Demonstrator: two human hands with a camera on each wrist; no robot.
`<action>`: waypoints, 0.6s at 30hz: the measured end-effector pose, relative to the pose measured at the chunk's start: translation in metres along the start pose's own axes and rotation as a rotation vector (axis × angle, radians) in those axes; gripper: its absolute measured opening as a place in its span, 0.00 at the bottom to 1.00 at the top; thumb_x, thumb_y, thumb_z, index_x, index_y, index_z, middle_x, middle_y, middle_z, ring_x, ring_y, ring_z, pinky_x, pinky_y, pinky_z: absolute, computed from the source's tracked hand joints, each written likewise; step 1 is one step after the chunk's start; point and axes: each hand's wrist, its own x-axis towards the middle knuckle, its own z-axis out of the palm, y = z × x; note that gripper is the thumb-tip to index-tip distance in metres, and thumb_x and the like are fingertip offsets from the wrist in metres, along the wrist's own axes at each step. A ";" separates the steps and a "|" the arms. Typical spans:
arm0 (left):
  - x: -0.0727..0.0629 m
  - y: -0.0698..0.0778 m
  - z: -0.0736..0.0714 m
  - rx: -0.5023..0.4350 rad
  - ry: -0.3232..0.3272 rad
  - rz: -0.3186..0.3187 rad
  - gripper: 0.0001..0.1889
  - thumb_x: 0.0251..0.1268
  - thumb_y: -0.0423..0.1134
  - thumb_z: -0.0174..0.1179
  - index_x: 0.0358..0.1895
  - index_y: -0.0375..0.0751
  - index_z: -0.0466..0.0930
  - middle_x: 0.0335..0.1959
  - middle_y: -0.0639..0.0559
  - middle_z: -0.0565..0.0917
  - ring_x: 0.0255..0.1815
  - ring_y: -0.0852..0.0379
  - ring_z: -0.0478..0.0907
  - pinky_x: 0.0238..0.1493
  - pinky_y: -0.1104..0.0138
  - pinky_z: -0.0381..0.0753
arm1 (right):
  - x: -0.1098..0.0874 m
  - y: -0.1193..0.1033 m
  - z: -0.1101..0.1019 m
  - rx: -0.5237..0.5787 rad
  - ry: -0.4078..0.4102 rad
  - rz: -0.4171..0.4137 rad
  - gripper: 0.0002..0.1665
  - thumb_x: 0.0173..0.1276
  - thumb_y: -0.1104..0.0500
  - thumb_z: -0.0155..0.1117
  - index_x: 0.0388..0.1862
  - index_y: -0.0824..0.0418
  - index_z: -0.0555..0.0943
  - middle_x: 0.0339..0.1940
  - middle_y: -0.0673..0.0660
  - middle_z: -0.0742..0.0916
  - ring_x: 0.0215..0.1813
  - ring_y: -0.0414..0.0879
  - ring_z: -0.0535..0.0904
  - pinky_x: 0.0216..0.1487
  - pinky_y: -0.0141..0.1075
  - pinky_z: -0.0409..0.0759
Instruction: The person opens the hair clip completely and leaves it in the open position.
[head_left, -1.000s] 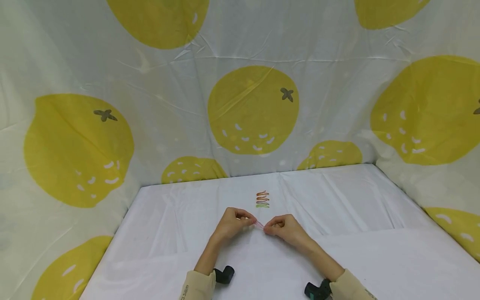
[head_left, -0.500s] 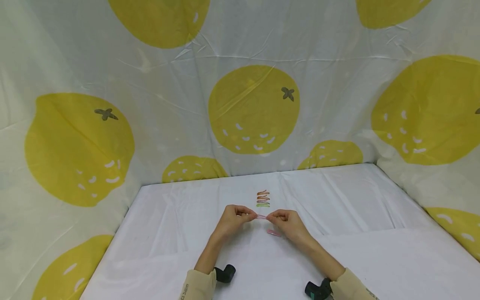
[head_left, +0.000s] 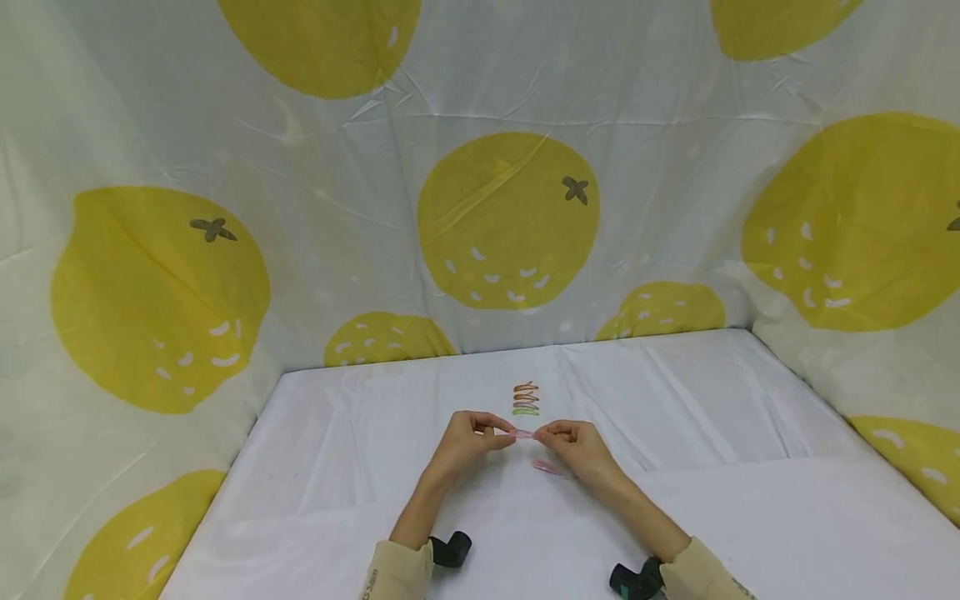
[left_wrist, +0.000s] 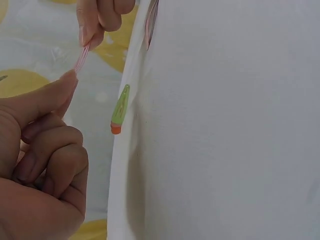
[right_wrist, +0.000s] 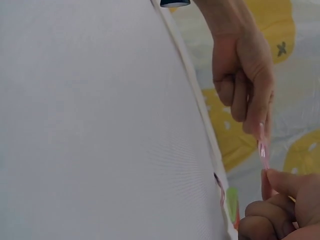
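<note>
My left hand and right hand pinch opposite ends of a small pink snap hair clip, holding it roughly level above the white table. Thumb and forefinger do the pinching on each side, and the fingertips hide the clip's two ends. In the right wrist view, the middle of the pink clip shows between the two hands. A second pink hair clip lies on the table just below my right fingers. Beyond the hands, several clips form a neat column, with a green clip nearest and an orange clip farthest.
White cloth covers the table, with a few creases. Behind it hangs a lemon-print curtain, which also runs along both sides. Black wrist cameras, such as the left one, sit at the cuffs.
Both hands have risen slightly away from me, and the slanted pink clip has come level. The second pink clip on the table, earlier hidden behind the right hand, now shows.
</note>
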 end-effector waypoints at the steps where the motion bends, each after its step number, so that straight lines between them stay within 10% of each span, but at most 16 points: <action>1: 0.000 0.000 0.000 -0.006 -0.006 0.008 0.09 0.57 0.35 0.77 0.39 0.36 0.92 0.15 0.60 0.67 0.20 0.63 0.59 0.22 0.73 0.58 | 0.000 0.000 0.000 -0.002 0.001 0.017 0.12 0.72 0.59 0.68 0.44 0.69 0.89 0.28 0.55 0.89 0.28 0.33 0.68 0.29 0.28 0.64; 11: -0.002 0.001 0.000 -0.013 -0.043 0.077 0.11 0.54 0.32 0.78 0.41 0.36 0.93 0.15 0.57 0.66 0.20 0.66 0.58 0.23 0.74 0.58 | -0.004 -0.004 0.000 0.032 -0.049 0.131 0.14 0.73 0.57 0.66 0.46 0.67 0.89 0.12 0.42 0.67 0.18 0.36 0.58 0.20 0.28 0.56; 18: 0.001 0.001 0.000 -0.004 0.011 0.122 0.07 0.55 0.34 0.78 0.36 0.36 0.93 0.29 0.44 0.89 0.27 0.66 0.66 0.28 0.74 0.63 | -0.004 -0.007 -0.001 0.067 -0.080 0.112 0.17 0.75 0.56 0.64 0.50 0.70 0.87 0.12 0.41 0.66 0.17 0.35 0.56 0.20 0.27 0.55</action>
